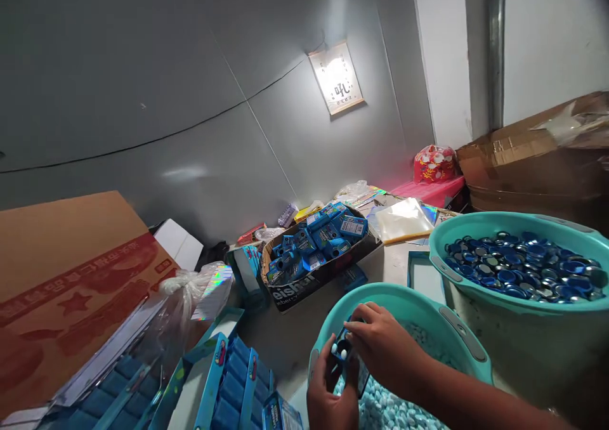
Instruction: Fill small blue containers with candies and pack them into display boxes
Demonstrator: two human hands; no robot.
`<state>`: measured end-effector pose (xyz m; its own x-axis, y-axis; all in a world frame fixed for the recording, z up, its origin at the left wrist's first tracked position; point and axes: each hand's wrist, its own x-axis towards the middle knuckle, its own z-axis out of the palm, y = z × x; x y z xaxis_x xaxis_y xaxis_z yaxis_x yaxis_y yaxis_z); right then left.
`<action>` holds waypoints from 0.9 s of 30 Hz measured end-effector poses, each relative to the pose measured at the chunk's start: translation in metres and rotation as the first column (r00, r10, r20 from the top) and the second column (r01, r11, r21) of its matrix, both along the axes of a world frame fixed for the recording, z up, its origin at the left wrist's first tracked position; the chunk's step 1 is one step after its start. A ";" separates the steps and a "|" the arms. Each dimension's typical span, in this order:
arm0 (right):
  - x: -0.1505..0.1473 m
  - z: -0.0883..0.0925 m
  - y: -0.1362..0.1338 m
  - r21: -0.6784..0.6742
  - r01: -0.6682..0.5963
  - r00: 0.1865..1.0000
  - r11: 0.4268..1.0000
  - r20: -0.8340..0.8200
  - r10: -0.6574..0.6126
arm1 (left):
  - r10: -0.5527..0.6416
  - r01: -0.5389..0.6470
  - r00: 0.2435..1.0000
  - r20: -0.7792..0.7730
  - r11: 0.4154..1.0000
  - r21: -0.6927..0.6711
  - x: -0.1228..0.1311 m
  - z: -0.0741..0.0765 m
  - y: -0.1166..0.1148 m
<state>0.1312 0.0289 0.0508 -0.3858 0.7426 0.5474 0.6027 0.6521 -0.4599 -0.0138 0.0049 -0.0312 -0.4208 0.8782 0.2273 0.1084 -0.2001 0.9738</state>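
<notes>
My left hand (328,395) holds a small dark blue open tin (340,352) with a few white-blue candies in it, above a teal basin (431,309) filled with pale blue candies (390,408). My right hand (380,344) reaches across from the right, fingertips pinched at the tin's top edge. Whether a candy is between those fingers is hidden.
A second teal basin (504,303) at the right holds several blue round tins (523,266). A cardboard tray (304,284) of blue packs sits behind. Blue display boxes (233,385) lie at the lower left beside a big brown carton (61,278). Cardboard (537,163) is stacked at the far right.
</notes>
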 end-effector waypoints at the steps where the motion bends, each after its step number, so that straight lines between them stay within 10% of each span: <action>1: 0.001 0.001 -0.001 -0.001 -0.012 1.000 1.000 0.007 0.012 | 0.002 -0.002 1.000 0.013 1.000 0.007 0.000 0.002 -0.001; 11: 0.002 0.001 -0.011 0.027 -0.262 0.961 0.965 0.096 0.259 | 0.006 -0.012 0.991 0.131 0.999 0.044 0.004 0.016 -0.008; 18: 0.010 0.011 -0.015 -0.073 -0.261 0.964 0.963 0.036 0.264 | -0.141 0.140 0.986 0.091 0.990 0.017 -0.001 0.013 -0.009; 27: 0.013 0.008 -0.014 -0.073 -0.272 0.961 0.960 0.037 0.275 | -0.070 0.060 0.990 0.120 0.994 0.092 0.013 0.023 -0.014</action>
